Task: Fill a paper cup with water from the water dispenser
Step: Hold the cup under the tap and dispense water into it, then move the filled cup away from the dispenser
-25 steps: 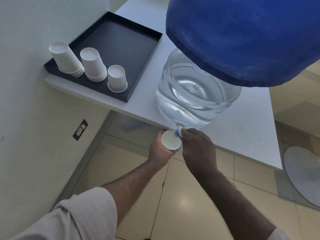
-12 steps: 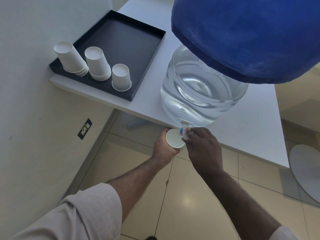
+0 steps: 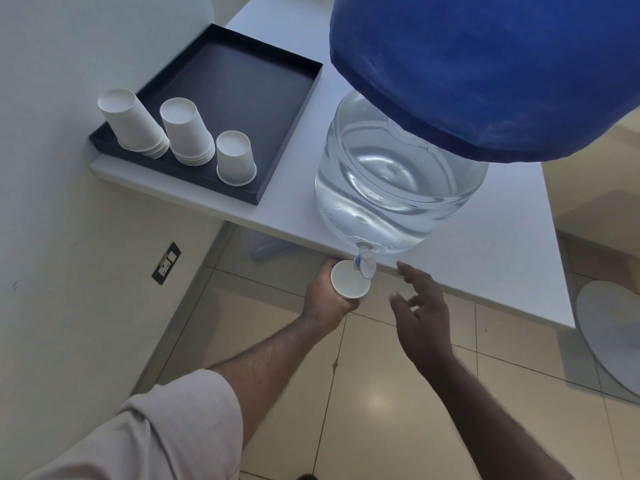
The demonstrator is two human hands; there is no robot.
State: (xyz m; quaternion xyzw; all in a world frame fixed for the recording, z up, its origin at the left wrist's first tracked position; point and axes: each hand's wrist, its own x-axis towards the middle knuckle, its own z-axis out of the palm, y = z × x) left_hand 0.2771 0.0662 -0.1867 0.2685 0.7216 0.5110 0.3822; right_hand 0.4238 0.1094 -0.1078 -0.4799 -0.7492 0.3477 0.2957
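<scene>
A clear water jug (image 3: 398, 188) under a blue cover (image 3: 485, 71) stands on the white table (image 3: 502, 265), its small white and blue tap (image 3: 364, 259) overhanging the front edge. My left hand (image 3: 325, 296) grips a white paper cup (image 3: 349, 280) held just below the tap's spout. My right hand (image 3: 420, 306) hovers to the right of the tap with fingers spread, touching nothing. Whether the cup holds water cannot be told.
A black tray (image 3: 277, 147) at the table's left end carries two stacks of upturned paper cups (image 3: 187, 133) and a single upturned cup (image 3: 235, 157). A wall with a socket (image 3: 167, 262) is on the left. Tiled floor lies below; a round white base (image 3: 616, 327) is at right.
My right hand has let go of the tap and pulled back to the right, fingers now spread. My left hand still holds the cup under the spout.
</scene>
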